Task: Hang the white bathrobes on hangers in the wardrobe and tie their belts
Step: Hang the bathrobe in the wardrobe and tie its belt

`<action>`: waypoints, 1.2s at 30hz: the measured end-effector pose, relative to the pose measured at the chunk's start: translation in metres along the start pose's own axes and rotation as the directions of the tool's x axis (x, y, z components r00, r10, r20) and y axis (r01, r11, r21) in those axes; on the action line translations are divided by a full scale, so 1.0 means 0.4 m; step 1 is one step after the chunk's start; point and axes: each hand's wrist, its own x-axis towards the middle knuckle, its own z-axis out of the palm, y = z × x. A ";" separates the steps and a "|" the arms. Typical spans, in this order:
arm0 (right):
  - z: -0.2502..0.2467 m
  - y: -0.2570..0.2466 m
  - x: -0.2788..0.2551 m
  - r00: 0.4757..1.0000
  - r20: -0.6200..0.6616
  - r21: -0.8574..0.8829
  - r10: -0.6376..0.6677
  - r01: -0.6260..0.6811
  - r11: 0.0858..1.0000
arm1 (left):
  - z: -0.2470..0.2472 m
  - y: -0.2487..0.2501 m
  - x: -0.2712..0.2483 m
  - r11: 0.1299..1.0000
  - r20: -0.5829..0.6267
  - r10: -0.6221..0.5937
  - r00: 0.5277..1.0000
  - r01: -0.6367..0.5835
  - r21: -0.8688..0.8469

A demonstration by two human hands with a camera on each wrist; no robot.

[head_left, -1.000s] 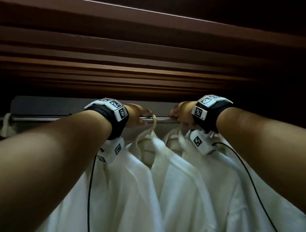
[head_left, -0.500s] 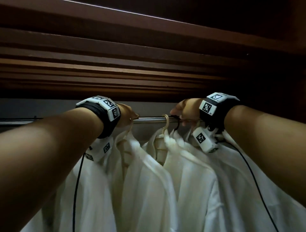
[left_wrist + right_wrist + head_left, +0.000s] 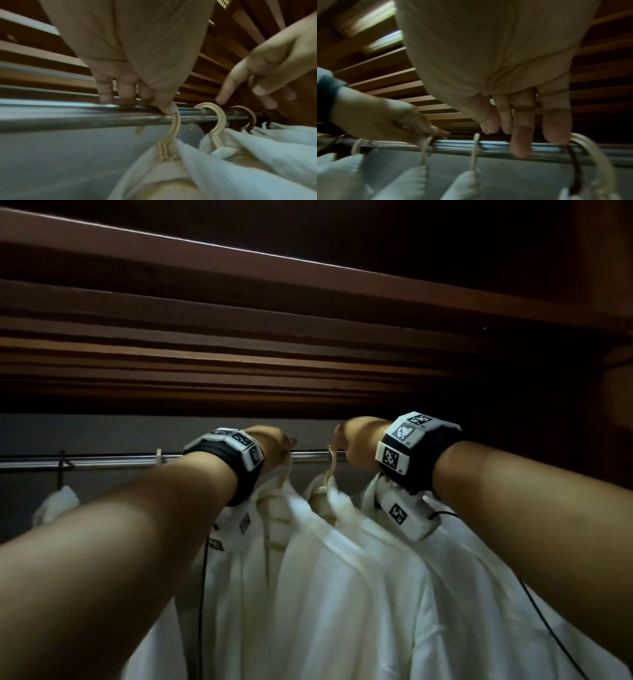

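Several white bathrobes (image 3: 342, 594) hang on hangers from a metal rail (image 3: 102, 462) in the wardrobe. My left hand (image 3: 274, 446) lies over the rail, and its thumb and fingers pinch a cream hanger hook (image 3: 175, 121). My right hand (image 3: 352, 443) reaches the rail further right with fairly straight fingers (image 3: 522, 142). One fingertip touches a second cream hook (image 3: 217, 119), and others lie against a brown hook (image 3: 252, 117) and a cream hook (image 3: 597, 151). No belts are in view.
A slatted wooden top (image 3: 308, 354) sits close above the rail. Further left on the rail are a bare cream hook (image 3: 159, 455) and a white cloth (image 3: 56, 501) on a dark hook. A grey back wall (image 3: 102, 433) is behind. Black cables hang from both wrists.
Both hands have stayed at the rail. The gap between them widened half a second ago and is narrower again now. More of the rail's left part has come into view.
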 end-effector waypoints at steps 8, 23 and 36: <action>0.031 -0.177 -0.028 0.957 -0.038 0.004 -0.287 0.287 0.958 | -0.078 -0.206 -0.123 0.989 0.047 -0.145 0.988 0.145 -0.005; -0.008 -0.571 0.138 0.912 -0.164 0.126 -0.376 0.397 0.909 | -0.008 -0.673 -0.340 0.901 0.220 -0.193 0.956 0.084 0.425; -0.011 -0.423 0.112 0.994 -0.032 -0.065 -0.100 0.098 0.993 | 0.074 -0.553 -0.220 0.989 -0.103 -0.045 0.994 0.030 -0.143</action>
